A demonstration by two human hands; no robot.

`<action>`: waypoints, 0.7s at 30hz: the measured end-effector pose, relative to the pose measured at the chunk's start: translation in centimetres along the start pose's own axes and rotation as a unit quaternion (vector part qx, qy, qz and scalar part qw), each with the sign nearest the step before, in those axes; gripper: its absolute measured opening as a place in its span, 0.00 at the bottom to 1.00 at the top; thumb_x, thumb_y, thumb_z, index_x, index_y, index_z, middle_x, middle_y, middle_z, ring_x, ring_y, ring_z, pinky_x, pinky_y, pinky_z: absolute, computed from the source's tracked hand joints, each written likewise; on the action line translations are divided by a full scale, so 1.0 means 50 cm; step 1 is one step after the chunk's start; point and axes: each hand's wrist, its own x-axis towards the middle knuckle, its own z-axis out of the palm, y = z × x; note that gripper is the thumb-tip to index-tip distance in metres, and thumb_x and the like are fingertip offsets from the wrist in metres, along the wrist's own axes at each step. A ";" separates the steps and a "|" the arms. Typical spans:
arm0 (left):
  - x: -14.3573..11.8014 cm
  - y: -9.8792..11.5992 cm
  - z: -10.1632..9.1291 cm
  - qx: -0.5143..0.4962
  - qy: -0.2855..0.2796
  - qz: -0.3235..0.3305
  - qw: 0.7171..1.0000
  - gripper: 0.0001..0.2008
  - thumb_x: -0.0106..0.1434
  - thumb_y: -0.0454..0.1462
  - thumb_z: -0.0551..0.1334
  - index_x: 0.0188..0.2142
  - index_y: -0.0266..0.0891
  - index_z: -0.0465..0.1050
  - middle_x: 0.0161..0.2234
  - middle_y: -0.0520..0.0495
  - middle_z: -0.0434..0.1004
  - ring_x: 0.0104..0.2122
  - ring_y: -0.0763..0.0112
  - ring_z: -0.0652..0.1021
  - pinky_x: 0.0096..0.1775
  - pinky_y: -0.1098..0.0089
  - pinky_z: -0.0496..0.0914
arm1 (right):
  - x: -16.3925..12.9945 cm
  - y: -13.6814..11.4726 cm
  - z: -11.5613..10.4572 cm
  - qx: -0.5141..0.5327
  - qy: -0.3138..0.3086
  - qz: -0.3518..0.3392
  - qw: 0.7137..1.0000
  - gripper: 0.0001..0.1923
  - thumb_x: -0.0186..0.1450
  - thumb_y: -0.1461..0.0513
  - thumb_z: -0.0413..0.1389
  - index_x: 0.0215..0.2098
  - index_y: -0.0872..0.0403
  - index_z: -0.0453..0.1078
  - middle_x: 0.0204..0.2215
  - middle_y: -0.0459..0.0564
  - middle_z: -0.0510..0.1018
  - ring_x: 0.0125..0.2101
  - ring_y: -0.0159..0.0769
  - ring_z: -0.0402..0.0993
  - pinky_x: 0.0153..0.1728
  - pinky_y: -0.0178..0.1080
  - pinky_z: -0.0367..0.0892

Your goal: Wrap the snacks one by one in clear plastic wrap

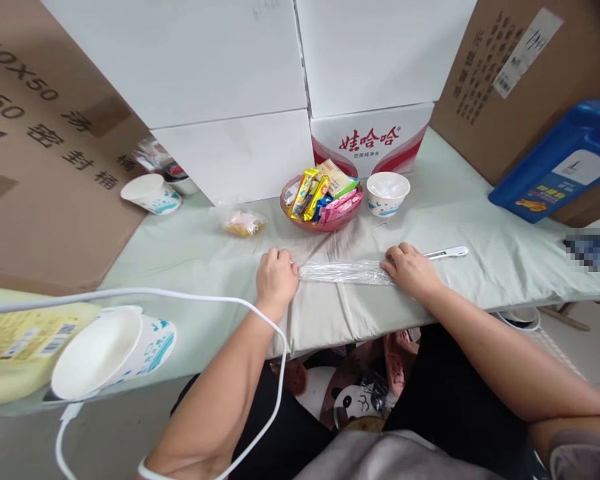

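Observation:
A strip of clear plastic film (345,272), gathered and wrinkled, stretches across the table near its front edge. My left hand (276,280) grips its left end with the fingers closed. At the other end my right hand (411,270) is closed on the film too, its fingertips curled over it. Just beyond the right hand lies a white utility knife (447,253), partly behind the hand. A pink bowl (325,225) heaped with wrapped snacks stands behind the film, and a paper cup (388,193) is to its right.
A small plastic bag (244,221) lies left of the bowl. White cartons (230,153) stand at the back, with brown boxes at both sides. A blue bottle (555,167) is at right. A white cable (180,293) crosses over my left forearm, near a paper cup (153,343).

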 end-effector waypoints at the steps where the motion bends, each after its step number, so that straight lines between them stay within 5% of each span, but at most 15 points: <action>1: 0.005 -0.011 0.000 -0.003 0.011 -0.007 1.000 0.07 0.61 0.36 0.60 0.39 0.38 0.72 0.40 0.39 0.71 0.44 0.53 0.73 0.44 0.60 0.68 | -0.001 0.002 0.001 0.001 0.000 -0.009 1.000 0.11 0.69 0.57 0.52 0.43 0.56 0.70 0.40 0.56 0.74 0.43 0.45 0.70 0.41 0.40 0.61; 6: 0.015 -0.040 -0.018 -0.019 0.081 -0.042 0.996 0.11 0.59 0.30 0.59 0.42 0.35 0.73 0.41 0.36 0.70 0.44 0.51 0.72 0.44 0.56 0.69 | -0.001 0.007 0.004 0.032 -0.002 -0.026 0.999 0.07 0.68 0.62 0.51 0.39 0.55 0.69 0.37 0.55 0.76 0.40 0.43 0.70 0.40 0.40 0.61; 9: -0.015 0.003 -0.032 -0.085 0.096 0.089 0.988 0.10 0.63 0.30 0.55 0.41 0.36 0.73 0.41 0.39 0.72 0.44 0.56 0.73 0.45 0.58 0.70 | 0.001 0.008 -0.004 0.068 -0.021 -0.029 0.997 0.05 0.66 0.64 0.51 0.36 0.55 0.70 0.35 0.55 0.77 0.39 0.42 0.71 0.41 0.40 0.61; 13: -0.090 0.094 -0.029 -0.152 0.009 0.309 0.939 0.18 0.64 0.41 0.61 0.51 0.36 0.69 0.51 0.38 0.72 0.52 0.54 0.71 0.54 0.55 0.66 | -0.018 0.009 -0.027 0.198 -0.064 -0.008 0.978 0.03 0.63 0.66 0.53 0.33 0.54 0.67 0.30 0.50 0.76 0.32 0.37 0.72 0.35 0.37 0.63; 15: -0.124 0.128 -0.021 -0.163 -0.020 0.337 0.927 0.34 0.58 0.51 0.65 0.57 0.34 0.64 0.55 0.34 0.68 0.56 0.48 0.68 0.56 0.51 0.64 | -0.037 0.006 -0.042 0.333 -0.134 -0.029 0.933 0.03 0.63 0.65 0.53 0.36 0.53 0.65 0.24 0.44 0.73 0.26 0.33 0.71 0.29 0.35 0.63; 17: -0.149 0.150 -0.014 -0.181 -0.043 0.347 0.919 0.41 0.53 0.57 0.65 0.58 0.32 0.62 0.54 0.32 0.69 0.55 0.45 0.68 0.55 0.49 0.65 | -0.054 0.002 -0.055 0.454 -0.241 -0.096 0.852 0.07 0.64 0.60 0.54 0.39 0.53 0.63 0.23 0.41 0.72 0.23 0.31 0.70 0.26 0.34 0.64; 19: -0.166 0.161 -0.013 -0.201 -0.053 0.358 0.910 0.33 0.58 0.53 0.63 0.55 0.34 0.65 0.51 0.34 0.72 0.54 0.47 0.70 0.53 0.49 0.66 | -0.062 -0.002 -0.063 0.512 -0.305 -0.156 0.788 0.12 0.65 0.54 0.54 0.41 0.53 0.63 0.24 0.42 0.73 0.23 0.31 0.72 0.25 0.34 0.66; 21: -0.176 0.166 -0.021 -0.227 -0.054 0.373 0.898 0.18 0.65 0.43 0.58 0.51 0.36 0.69 0.47 0.38 0.75 0.51 0.51 0.73 0.51 0.52 0.69 | -0.059 -0.004 -0.063 0.514 -0.263 -0.176 0.797 0.14 0.67 0.52 0.51 0.42 0.54 0.65 0.29 0.46 0.76 0.27 0.32 0.74 0.28 0.35 0.67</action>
